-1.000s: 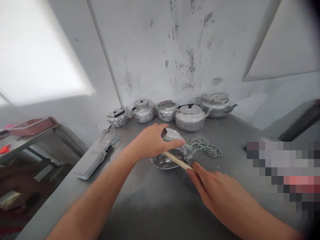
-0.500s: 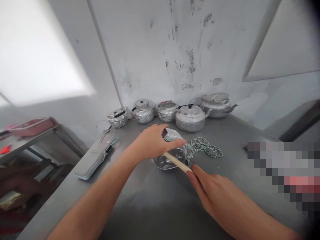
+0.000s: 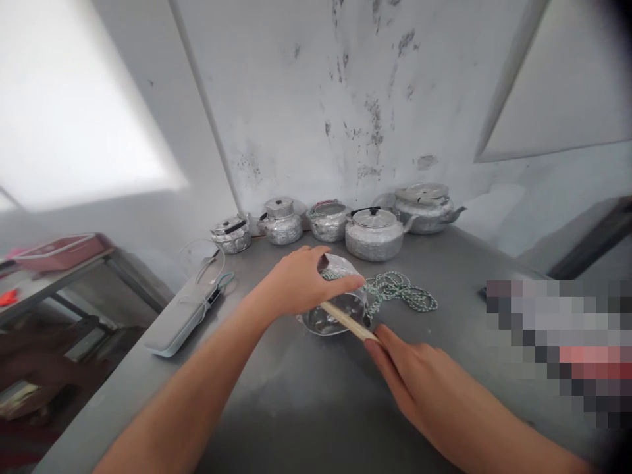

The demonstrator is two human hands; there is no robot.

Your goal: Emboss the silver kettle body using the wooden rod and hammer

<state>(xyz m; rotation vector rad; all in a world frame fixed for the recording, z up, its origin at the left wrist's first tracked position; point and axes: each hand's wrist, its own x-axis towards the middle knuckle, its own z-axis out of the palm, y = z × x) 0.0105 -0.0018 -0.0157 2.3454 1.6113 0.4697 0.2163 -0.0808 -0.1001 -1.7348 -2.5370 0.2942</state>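
My left hand (image 3: pixel 299 280) reaches over a silvery metal pot (image 3: pixel 328 324), thumb stretched across its upper side and fingers curved round the far side. Its fingertips are mostly hidden. The pot's dark, shiny opening faces me. A green-and-white cord (image 3: pixel 405 289) runs from beside the pot and lies in loose loops on the table at its right. My right hand (image 3: pixel 409 368) is closed round one end of a pale wooden stick (image 3: pixel 348 321). That stick slants across the pot's opening, and its far end disappears beneath my left hand.
Several dented metal pots and kettles line the wall, among them a lidded kettle (image 3: pixel 374 237) behind the cord. A grey case (image 3: pixel 178 322) with a cable lies on the table's (image 3: pixel 276 395) left side. Farther left, a pink basket (image 3: pixel 59 253) sits on another table. Something pixelated covers the right edge.
The whole view has shifted very slightly. Both hands, the stick and the pot keep nearly the same positions relative to each other.
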